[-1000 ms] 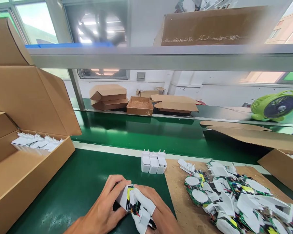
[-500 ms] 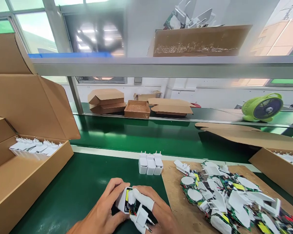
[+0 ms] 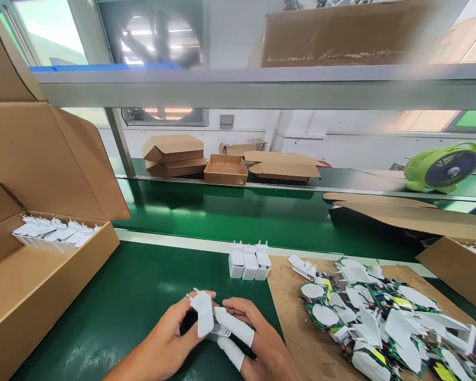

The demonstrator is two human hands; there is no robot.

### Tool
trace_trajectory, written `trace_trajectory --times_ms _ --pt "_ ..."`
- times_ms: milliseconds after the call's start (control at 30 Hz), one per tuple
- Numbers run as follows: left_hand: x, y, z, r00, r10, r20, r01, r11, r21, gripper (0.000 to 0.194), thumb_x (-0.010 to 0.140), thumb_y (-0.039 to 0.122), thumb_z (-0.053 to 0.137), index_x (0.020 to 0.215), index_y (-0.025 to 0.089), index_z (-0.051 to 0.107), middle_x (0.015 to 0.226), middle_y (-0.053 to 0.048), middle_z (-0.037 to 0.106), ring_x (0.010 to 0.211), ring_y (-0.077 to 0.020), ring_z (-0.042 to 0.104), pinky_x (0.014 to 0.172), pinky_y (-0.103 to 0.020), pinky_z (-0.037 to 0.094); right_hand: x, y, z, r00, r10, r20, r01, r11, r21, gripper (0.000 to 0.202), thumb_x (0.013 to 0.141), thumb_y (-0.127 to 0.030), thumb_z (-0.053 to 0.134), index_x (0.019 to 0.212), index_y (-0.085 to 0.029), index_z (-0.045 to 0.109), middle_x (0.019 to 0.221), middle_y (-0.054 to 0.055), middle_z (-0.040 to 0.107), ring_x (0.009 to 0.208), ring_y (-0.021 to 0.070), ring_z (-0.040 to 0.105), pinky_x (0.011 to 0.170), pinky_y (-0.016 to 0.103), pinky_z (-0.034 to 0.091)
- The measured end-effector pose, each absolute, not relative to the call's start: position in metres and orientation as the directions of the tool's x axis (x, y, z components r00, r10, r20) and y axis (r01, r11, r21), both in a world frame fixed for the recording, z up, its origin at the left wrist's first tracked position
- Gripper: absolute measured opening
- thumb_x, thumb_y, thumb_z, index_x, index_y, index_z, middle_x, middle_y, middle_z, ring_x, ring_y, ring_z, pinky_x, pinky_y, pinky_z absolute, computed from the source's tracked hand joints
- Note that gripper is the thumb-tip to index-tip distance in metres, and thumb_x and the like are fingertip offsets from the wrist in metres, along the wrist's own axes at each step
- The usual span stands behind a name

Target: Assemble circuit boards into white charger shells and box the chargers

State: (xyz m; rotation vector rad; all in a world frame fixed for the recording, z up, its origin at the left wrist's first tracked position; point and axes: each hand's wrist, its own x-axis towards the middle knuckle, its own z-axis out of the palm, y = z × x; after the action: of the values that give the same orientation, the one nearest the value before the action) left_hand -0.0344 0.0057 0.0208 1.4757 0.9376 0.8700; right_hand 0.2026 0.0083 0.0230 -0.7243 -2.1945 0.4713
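Observation:
Low in the middle of the head view, both my hands are around a white plug adapter (image 3: 203, 313), its flat face and small prongs turned up to the left. My left hand (image 3: 167, 334) grips it from the left, thumb against its lower edge. White finger covers sheathe two fingers of my right hand (image 3: 266, 344), which pinch the adapter's right side, near a grey-white part. What is inside the adapter is hidden. Just beyond my hands, three white adapters (image 3: 249, 262) stand upright side by side.
At right, a pile of circuit boards and white casings (image 3: 376, 317) covers a brown board (image 3: 291, 296). An open carton (image 3: 63, 286) with rows of adapters stands left; another carton (image 3: 452, 270) is at right. Behind are small boxes (image 3: 225, 170), a green fan (image 3: 442, 166) and an overhead shelf (image 3: 238, 95).
The adapter has turned: its circuitry and long plug pins faced up before, and now a flat white face shows. My left fingers have shifted around it. The camera view has tilted down slightly.

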Motion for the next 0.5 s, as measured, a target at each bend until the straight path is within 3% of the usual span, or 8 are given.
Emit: trace_trajectory --times_ms 100,267,500 --pt "-0.027 0.007 0.034 0.370 0.926 -0.079 -0.027 0.096 0.995 0.064 0.091 0.071 0.068 0.131 0.021 0.066 0.122 -0.010 0.070 0.116 -0.0291 0.062 0.105 -0.041 0.048 0.203 0.010 0.021 -0.557 0.618 0.555 0.317 0.775 -0.546 0.049 0.102 -0.009 0.055 0.146 -0.028 0.052 0.136 0.011 0.058 0.124 0.0194 0.064 0.107 0.029 0.056" --pt "-0.023 0.009 0.048 0.360 0.919 -0.162 -0.160 0.232 0.960 0.066 0.081 0.063 0.084 0.131 0.025 0.065 0.115 -0.004 0.069 0.110 -0.0245 0.061 0.099 -0.035 0.047 0.202 0.010 0.033 -0.573 0.611 0.546 0.274 0.771 -0.575 0.051 0.100 -0.006 0.055 0.146 -0.028 0.053 0.137 0.010 0.062 0.125 0.0180 0.064 0.106 0.027 0.055" --pt "-0.022 0.010 0.048 0.386 0.909 -0.157 -0.148 0.229 0.962 0.064 0.081 0.058 0.087 0.133 0.027 0.065 0.114 -0.003 0.067 0.109 -0.0222 0.059 0.100 -0.034 0.045 0.203 0.009 0.036 -0.642 0.620 0.451 0.342 0.758 -0.555 0.052 0.099 -0.006 0.052 0.146 -0.030 0.051 0.143 0.012 0.062 0.132 0.0213 0.062 0.109 0.035 0.055"
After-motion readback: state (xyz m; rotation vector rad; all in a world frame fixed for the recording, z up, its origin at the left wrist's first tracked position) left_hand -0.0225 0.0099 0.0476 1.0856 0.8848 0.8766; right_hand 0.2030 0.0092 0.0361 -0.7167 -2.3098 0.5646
